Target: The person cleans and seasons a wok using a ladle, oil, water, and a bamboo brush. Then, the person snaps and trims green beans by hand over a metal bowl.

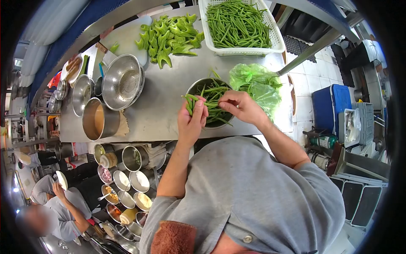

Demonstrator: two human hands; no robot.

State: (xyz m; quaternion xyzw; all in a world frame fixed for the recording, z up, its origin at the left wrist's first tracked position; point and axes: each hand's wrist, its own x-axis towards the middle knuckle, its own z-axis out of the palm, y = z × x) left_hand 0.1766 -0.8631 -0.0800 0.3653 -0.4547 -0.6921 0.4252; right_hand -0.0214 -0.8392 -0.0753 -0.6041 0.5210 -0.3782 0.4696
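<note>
Several green beans (pixel 190 100) stick out of my left hand (pixel 194 117), whose fingers are closed around them. Close beside it, my right hand (pixel 240 106) has its thumb and fingertips pinched together; whatever is between them is too small to make out. Both hands are over a metal pot (pixel 193 89) filled with more green beans (pixel 216 94). Right of the pot lies a thin green plastic bag (pixel 264 95) with beans showing inside. A white perforated basket (pixel 281 44) heaped with green beans stands behind it.
Cut green vegetable pieces (pixel 171 38) lie at the back of the steel table (pixel 165 84), near a cleaver (pixel 109 57). Metal bowls (pixel 122 82) and a pot (pixel 99 120) stand left. Below are ingredient containers (pixel 139 181). A co-worker (pixel 69 211) is at lower left.
</note>
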